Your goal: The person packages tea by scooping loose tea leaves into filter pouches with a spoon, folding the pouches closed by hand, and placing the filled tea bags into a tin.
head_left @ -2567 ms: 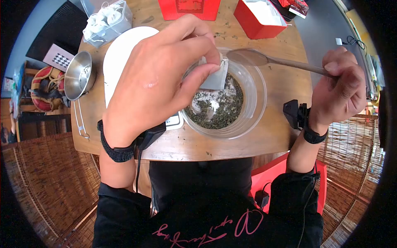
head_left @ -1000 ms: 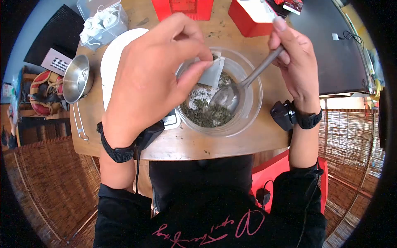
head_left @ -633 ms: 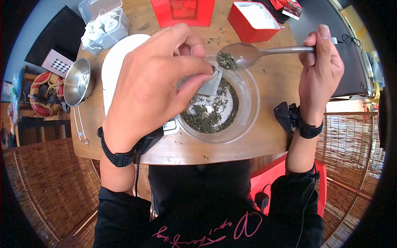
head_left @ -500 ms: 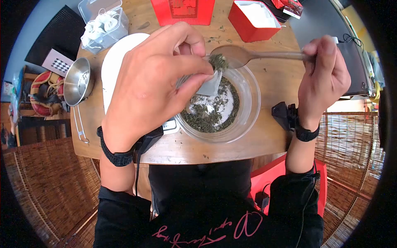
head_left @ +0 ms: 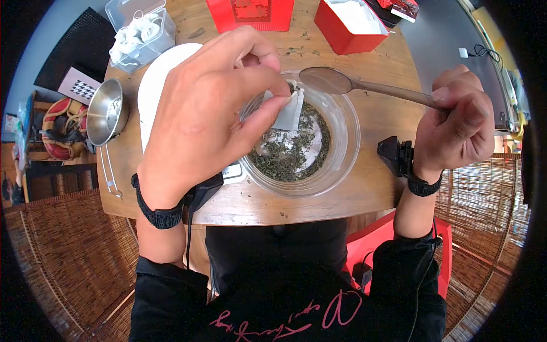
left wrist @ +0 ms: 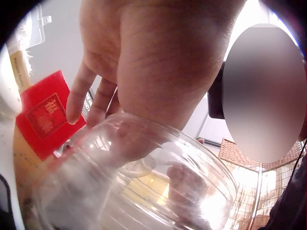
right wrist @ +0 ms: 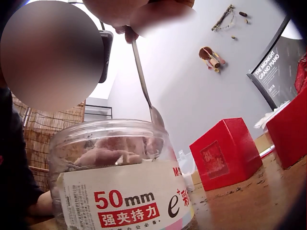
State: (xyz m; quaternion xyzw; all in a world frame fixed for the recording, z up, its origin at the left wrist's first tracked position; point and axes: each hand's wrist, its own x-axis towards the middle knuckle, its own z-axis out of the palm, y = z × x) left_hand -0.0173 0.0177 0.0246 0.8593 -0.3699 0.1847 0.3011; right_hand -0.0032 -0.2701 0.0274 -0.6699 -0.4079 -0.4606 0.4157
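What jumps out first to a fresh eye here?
The clear round tub of dried leaves at table centre, with the left hand pinching a small pouch over it. Next, the spoon above the tub's far rim, gripped by the right hand. Then two bright red boxes at the table's far side.

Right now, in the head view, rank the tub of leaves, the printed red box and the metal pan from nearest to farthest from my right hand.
From your right hand:
1. Tub of leaves, just to its left.
2. Printed red box, at the table's far side.
3. Metal pan, at the table's left side.
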